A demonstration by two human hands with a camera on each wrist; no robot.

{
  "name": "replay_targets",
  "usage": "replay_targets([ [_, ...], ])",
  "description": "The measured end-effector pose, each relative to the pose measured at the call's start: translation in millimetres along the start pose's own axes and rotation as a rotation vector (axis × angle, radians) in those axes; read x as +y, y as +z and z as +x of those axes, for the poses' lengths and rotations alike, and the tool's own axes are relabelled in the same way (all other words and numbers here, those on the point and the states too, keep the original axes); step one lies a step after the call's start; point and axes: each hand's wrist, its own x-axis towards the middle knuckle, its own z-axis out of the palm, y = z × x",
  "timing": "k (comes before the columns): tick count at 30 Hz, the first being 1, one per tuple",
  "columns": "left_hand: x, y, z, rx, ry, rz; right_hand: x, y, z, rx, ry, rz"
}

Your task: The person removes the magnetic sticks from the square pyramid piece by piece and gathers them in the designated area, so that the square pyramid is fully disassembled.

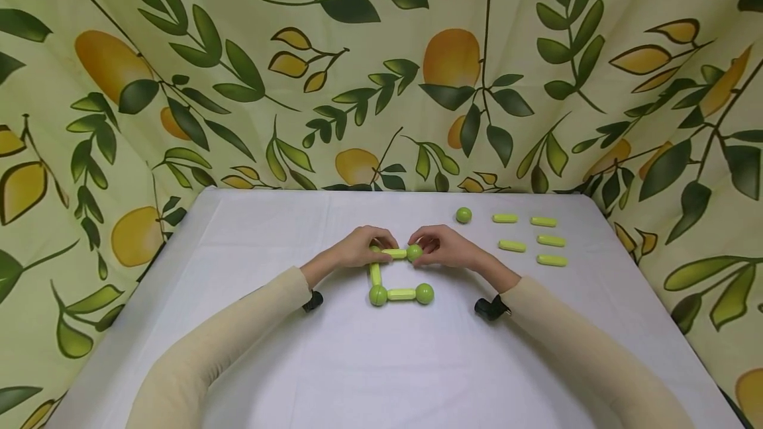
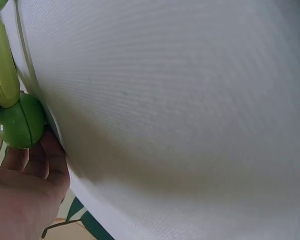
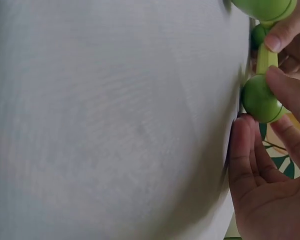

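A C-shaped frame of green toy balls and lighter green sticks lies mid-table. Its lower stick joins a left corner ball to an end ball; the side stick runs up from that corner. My left hand holds the upper stick with its thumb, the fingers around the upper corner ball. My right hand pinches the upper end ball between thumb and fingers. That ball touches the upper stick's right end. Fingers partly cover the upper corner ball in the head view.
One loose green ball lies at the back right. Several loose sticks are spread to its right. A white cloth covers the table. The leaf-and-fruit curtain hangs around its back and sides.
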Motion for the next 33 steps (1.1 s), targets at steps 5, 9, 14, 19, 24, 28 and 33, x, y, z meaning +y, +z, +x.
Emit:
replay_targets([
  [5,0.2,-1.0,-0.3,-0.014,0.004,0.003,-1.8,1.5,1.1,0.0,0.019,-0.015],
  [9,2.3,-1.2,1.1,-0.021,0.023,-0.006,-1.9,0.7,-1.4,0.02,0.051,0.01],
  [14,3.4,-0.3,3.2,-0.025,0.021,-0.017,-1.5,-0.1,-4.2,0.053,0.11,0.081],
  [19,3.8,0.5,5.0,-0.031,0.006,-0.029,-0.6,-0.1,-6.2,0.067,0.142,0.144],
  [24,7.2,0.0,5.5,-0.04,0.004,-0.03,0.4,-0.5,-7.8,0.087,0.159,0.195],
  [28,9.8,-0.8,5.2,-0.039,-0.007,-0.031,-0.4,-0.7,-7.6,0.129,0.158,0.189],
  [33,10.3,-1.5,5.9,-0.032,-0.018,-0.027,-1.0,-1.4,-6.3,0.157,0.147,0.164],
])
